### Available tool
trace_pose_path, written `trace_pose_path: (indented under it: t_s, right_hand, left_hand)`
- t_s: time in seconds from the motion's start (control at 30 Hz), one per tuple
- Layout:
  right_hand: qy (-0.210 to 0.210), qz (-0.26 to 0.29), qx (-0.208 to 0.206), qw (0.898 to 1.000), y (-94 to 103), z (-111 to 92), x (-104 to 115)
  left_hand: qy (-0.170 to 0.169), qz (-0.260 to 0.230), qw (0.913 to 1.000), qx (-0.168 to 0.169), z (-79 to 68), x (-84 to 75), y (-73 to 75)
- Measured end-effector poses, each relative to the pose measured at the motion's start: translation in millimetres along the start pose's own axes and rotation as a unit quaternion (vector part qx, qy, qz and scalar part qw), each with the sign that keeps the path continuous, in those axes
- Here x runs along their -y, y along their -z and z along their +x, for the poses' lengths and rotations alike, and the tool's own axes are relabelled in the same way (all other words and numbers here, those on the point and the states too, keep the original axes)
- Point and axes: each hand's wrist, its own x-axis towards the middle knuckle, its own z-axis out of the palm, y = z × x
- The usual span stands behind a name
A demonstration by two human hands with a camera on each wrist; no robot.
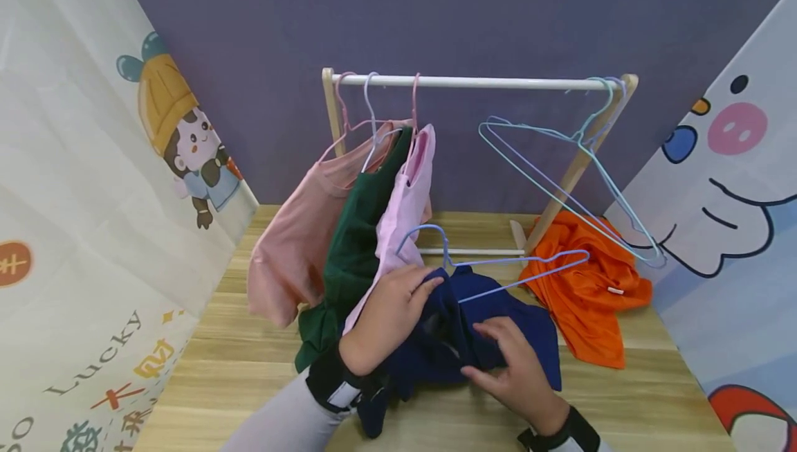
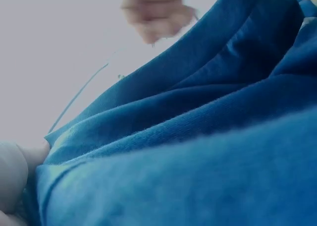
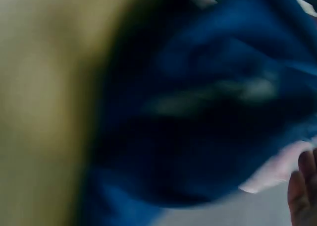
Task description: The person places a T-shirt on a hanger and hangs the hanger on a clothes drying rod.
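Observation:
A navy blue garment (image 1: 517, 320) lies bunched on the wooden tabletop, with one end of a blue hanger (image 1: 548, 258) tucked into its opening. The hanger's hook and other arm stick out above the cloth. My left hand (image 1: 395, 313) pinches the garment's edge near the base of the hook; its thumb (image 2: 35, 154) shows at that edge in the left wrist view. Close to the lower part of the opening is my right hand (image 1: 513, 372), thumb and fingers spread apart, holding nothing. The right wrist view is blurred, with dark blue folds (image 3: 198, 156) filling its middle.
Behind stands a rack with a white rail (image 1: 473, 82). On its left hang a salmon shirt (image 1: 299, 244), a green garment (image 1: 355, 244) and a pale pink one (image 1: 407, 210). Bare hangers (image 1: 579, 137) hang at right, above a crumpled orange garment (image 1: 585, 286).

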Motion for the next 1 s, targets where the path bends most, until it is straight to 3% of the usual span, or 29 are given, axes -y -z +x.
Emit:
trace_pose_path:
  t_s: [0.1,0.23,0.4,0.5,0.63,0.7,0.87,1.0]
  right_hand:
    - [-0.037,-0.041,0.023,0.998,-17.8,-17.7,-9.9]
    - [-0.063,-0.05,0.004,0.997,-30.1,-27.4,-20.6]
    - [-0.105,0.036,-0.038,0.993,-29.2,-30.9,-28.5]
    - [-0.164,0.077,-0.046,0.982,-26.0,-30.1,-28.3]
    - [-0.28,0.104,-0.023,0.954,-15.9,-24.6,-26.6]
    - [-0.314,0.129,-0.012,0.941,-8.4,-20.6,-28.3]
    - [-0.339,0.224,-0.046,0.912,9.9,-12.2,-34.8]
    - [-0.355,0.333,-0.085,0.869,27.0,-7.8,-37.3]
  left_hand:
    - [0.009,-0.006,0.9999,-0.01,0.8,-2.5,3.4]
    - [0.016,-0.007,0.9997,-0.019,1.1,-3.9,5.3]
    - [0.023,-0.011,0.9994,-0.023,-0.5,-2.1,6.1]
    - [0.025,-0.013,0.9993,-0.023,-2.0,-0.5,6.9]
    - [0.03,-0.02,0.999,-0.027,-4.2,0.5,8.3]
    - [0.038,-0.024,0.9985,-0.03,-5.4,0.8,9.1]
    - [0.051,-0.024,0.9977,-0.037,-9.4,3.0,10.5]
    - [0.045,-0.014,0.9982,-0.037,-13.2,5.1,11.4]
